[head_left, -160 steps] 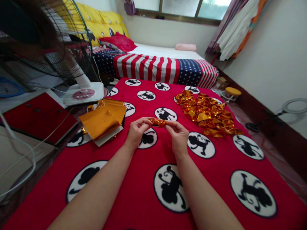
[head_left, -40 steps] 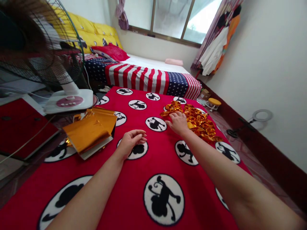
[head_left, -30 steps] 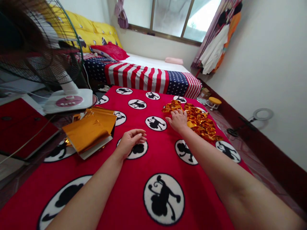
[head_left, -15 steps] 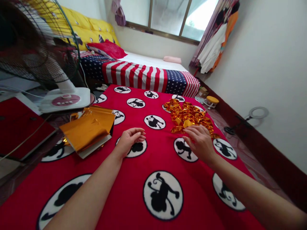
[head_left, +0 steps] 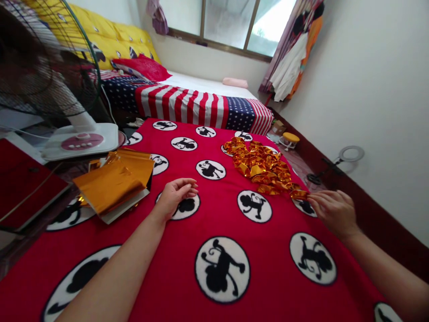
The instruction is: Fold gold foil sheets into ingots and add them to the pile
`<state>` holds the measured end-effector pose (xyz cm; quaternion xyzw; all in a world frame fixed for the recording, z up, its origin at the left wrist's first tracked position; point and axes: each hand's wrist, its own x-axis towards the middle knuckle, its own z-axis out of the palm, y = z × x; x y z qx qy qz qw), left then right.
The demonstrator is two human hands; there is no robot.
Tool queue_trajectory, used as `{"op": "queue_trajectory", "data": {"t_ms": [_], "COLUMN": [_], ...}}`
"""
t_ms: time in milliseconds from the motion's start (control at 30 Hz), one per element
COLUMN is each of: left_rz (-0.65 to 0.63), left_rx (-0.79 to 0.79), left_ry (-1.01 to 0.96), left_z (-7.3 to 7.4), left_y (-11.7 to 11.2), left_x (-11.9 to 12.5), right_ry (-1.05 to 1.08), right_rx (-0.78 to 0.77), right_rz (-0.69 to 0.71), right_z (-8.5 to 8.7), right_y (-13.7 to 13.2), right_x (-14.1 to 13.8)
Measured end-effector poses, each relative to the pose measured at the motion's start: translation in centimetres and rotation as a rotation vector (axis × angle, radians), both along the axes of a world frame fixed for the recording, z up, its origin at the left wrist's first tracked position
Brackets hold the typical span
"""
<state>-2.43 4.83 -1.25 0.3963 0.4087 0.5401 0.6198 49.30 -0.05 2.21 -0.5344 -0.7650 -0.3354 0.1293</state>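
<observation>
We see the right hand over the right side of the red-covered worktop, its fingertips touching the right end of a gold foil piece; we cannot tell whether the fingers are clamped on it or only resting against it. That piece lies at the near right end of a pile of folded foil, which spreads over the far right part of the worktop in shiny, pointed shapes that overlap one another.

Our left hand rests near the middle, its fingers loosely curled and slightly apart, with the thumb just below the forefinger. Part of a white oval with a black monkey figure shows beneath it; more such ovals dot the red cover. To the left of that hand — a little apart from it — a stack of gold sheets lies at the worktop's left edge, its corners uneven and a pale layer showing underneath.

Beyond the stack, at the far left, we have an electric fan on a white base. Past the far edge stands a bed with a striped and starred cover, a red pillow at its left and a pink pillow towards its right. On the floor at the far right is a yellow-topped stool, with a ring-shaped lamp nearer to us.
</observation>
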Motion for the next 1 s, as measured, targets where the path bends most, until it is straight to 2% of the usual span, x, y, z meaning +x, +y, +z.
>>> {"op": "queue_trajectory", "data": {"t_ms": [233,500,633,733,800,867,933,1000], "left_rz": [-0.002,-0.008,-0.009,-0.011,-0.012,-0.013,-0.012,-0.013], "left_rx": [0.001,0.002,0.004,0.008,0.011,0.011,0.010,0.012], "left_ry": [-0.007,-0.002,-0.001,-0.009,-0.013,-0.012,-0.009,-0.008], "left_z": [-0.1,-0.2,-0.2,-0.3,-0.4,-0.5,-0.5,-0.5], "left_y": [-0.1,0.1,0.1,0.1,0.2,0.2,0.2,0.1], "left_x": [0.0,-0.1,-0.1,-0.2,-0.1,-0.1,-0.1,-0.1], "right_ry": [0.010,-0.020,0.061,0.221,0.391,0.587,0.785,0.967], "right_rx": [-0.038,-0.090,-0.092,-0.021,0.067,0.159,0.163,0.057], "right_rz": [-0.046,-0.131,-0.153,-0.201,-0.212,-0.151,0.020,0.187], "right_z": [-1.3,-1.6,-1.5,-1.2,-0.7,0.2,1.2,1.9], "right_y": [1.4,2.1,3.0,4.1,4.9,5.4,5.3,4.6], "right_x": [-0.5,-1.3,-1.9,-3.1,-5.1,-8.4,-13.3,-19.1]}}
